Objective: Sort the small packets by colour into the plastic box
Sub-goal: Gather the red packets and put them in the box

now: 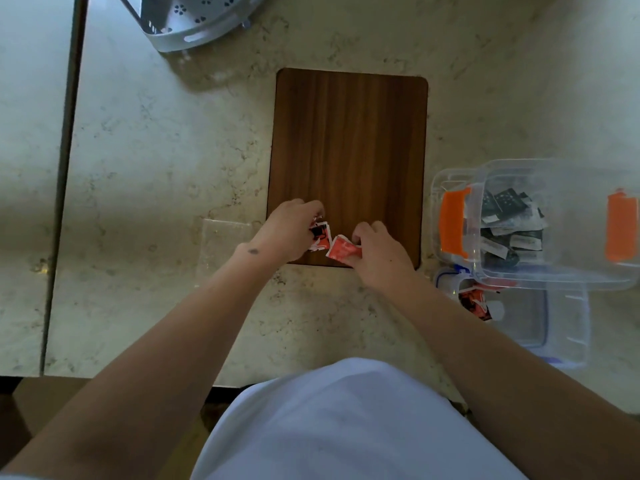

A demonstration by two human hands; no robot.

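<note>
**A:** Pale marbled stone bench (156, 168), dark wood-grain board (349, 150) laid flat on it, and all the action is at the board's near edge.

**B:** Right there: a red-and-black small packet (319, 236) pinched in the left hand (287, 233), a plain red-orange small packet (343, 251) gripped by the right hand (379, 258). Fingers curled on both, nothing loose.

**A:** Which way do they lie?

**B:** The red-orange one sits skewed, long axis running near-left to far-right. The other is half hidden, so I cannot tell.

**A:** And they're bound for?

**B:** To the right, I'd say. The clear plastic box with orange clips (540, 223) holds dark packets; the lower clear box with blue trim (554, 323), just nearer, shows red ones.

**A:** Best play?

**B:** Gather both reds into one hand, keep them flat, drop them over the blue-trimmed box, not its neighbour.

**A:** Grey perforated plastic basket (194, 19) at the far side, uninvolved.
</note>
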